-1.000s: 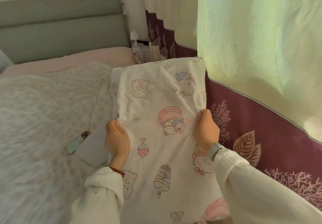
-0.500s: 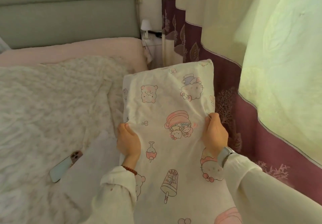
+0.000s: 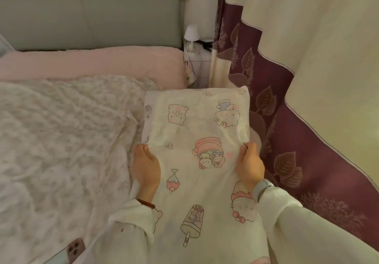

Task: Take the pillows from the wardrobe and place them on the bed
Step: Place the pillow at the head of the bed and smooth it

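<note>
At the far left, the bed (image 3: 61,140) lay under a rumpled pale quilt (image 3: 51,150), with a bare pink strip of bedding (image 3: 92,62) running below the grey headboard (image 3: 88,17); that strip read as the likely resting place for a pillow, though nothing yet lay on it. A phone (image 3: 75,250) rested face down on the quilt near the lower edge of the view, well apart from the head of the bed and out of the carrying path. The left hand (image 3: 146,167) gripped the left long edge of the pillow (image 3: 196,136), thumb on top and fingers curled under, the fabric bunching at the hold. The pillow, in a cartoon-printed case, was held lengthwise and off the bedding, its far end pointing toward the pink strip and the corner by the nightstand (image 3: 194,58). The right hand (image 3: 249,165) matched the grip on the opposite edge, thumb over and fingers tucked beneath; the paired side holds appeared intended to keep the soft body level and steerable during placement. A small lamp (image 3: 191,33) stood on the nightstand, near the pillow's far end and liable to be brushed if the pillow swung right. The curtain (image 3: 297,99) hung close on the right, leaving a narrow passage.
</note>
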Tool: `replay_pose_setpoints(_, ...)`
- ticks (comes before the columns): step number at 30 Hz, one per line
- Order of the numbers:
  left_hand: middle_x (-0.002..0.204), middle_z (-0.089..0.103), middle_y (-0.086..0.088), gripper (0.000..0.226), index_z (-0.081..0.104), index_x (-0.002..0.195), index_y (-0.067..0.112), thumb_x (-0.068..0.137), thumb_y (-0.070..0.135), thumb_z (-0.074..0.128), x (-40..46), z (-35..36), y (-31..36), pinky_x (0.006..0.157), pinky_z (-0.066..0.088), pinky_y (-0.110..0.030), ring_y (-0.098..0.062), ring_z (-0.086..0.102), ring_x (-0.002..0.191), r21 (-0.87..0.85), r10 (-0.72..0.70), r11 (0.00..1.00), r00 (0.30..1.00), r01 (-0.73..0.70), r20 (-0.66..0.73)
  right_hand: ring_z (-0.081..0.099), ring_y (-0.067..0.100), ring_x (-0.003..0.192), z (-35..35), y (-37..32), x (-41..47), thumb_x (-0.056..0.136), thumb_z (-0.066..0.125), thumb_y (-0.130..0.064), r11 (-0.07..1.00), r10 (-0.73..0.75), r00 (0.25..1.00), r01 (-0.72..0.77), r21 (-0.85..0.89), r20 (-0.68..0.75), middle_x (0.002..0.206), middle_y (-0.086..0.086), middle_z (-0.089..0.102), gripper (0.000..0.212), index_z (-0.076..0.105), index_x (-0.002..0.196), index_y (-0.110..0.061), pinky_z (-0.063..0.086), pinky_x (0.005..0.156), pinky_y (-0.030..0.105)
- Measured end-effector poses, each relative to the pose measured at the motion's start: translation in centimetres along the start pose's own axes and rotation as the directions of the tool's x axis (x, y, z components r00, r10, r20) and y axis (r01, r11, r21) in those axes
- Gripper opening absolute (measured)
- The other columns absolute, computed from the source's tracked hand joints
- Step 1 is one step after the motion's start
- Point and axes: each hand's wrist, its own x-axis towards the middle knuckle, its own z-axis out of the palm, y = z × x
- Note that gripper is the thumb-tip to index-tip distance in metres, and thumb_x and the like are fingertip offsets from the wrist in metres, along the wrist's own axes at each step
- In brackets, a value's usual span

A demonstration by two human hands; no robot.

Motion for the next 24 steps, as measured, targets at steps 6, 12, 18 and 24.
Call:
replay_pose_setpoints(6, 0.093, 0.06, -0.017, 0.025, 0.048, 0.092, 0.006, 0.097, 0.021, 0.03, 6.7, 4.0, -0.4, 0.062, 0.038, -0.037, -0.029, 0.048, 0.065, 0.007, -0.199, 0.98, 0.976, 0.201, -0.085, 0.057, 0.043, 0.085, 6.1, -4.1, 11.3, 0.097, 0.029, -0.024, 0.995, -0.094, 0.984, 0.1, -0.032, 0.152, 0.102, 0.022, 0.061, 0.023, 0.04, 0.107, -0.006, 0.042, 0.071, 0.041)
replay_pose_setpoints(12, 0.08, 0.059, -0.007, 0.02, 0.044, 0.082, 0.018, 0.094, 0.023, 0.03, 16.0, 9.9, 0.3, 0.063, 0.043, -0.038, -0.029, 0.052, 0.066, 0.054, -0.365, 0.923, 0.91, 0.382, -0.196, 0.057, 0.039, 0.084, 14.7, -9.8, 25.0, 0.097, 0.033, -0.019, 0.983, -0.183, 0.933, 0.173, 0.059, 0.309, 0.096, 0.023, 0.061, 0.019, 0.044, 0.104, -0.005, 0.044, 0.07, 0.042)
replay_pose_setpoints(18, 0.083, 0.057, -0.006, 0.02, 0.046, 0.084, 0.014, 0.095, 0.021, 0.03, 29.9, 18.5, 6.5, 0.065, 0.044, -0.04, -0.027, 0.052, 0.069, -0.007, -0.368, 0.928, 0.91, 0.373, -0.191, 0.058, 0.04, 0.084, 18.6, -16.3, 41.2, 0.096, 0.034, -0.02, 0.97, -0.242, 0.934, 0.238, 0.048, 0.263, 0.098, 0.022, 0.062, 0.017, 0.044, 0.102, -0.008, 0.039, 0.065, 0.036)
replay_pose_setpoints(24, 0.087, 0.059, -0.012, 0.021, 0.048, 0.087, 0.008, 0.095, 0.018, 0.032, 38.9, 23.5, 9.8, 0.062, 0.039, -0.036, -0.029, 0.051, 0.07, -0.079, -0.398, 0.917, 0.892, 0.39, -0.213, 0.056, 0.041, 0.085, 20.8, -22.9, 51.8, 0.096, 0.033, -0.019, 0.941, -0.329, 0.905, 0.337, 0.02, 0.271, 0.099, 0.023, 0.06, 0.017, 0.044, 0.099, -0.005, 0.042, 0.069, 0.043)
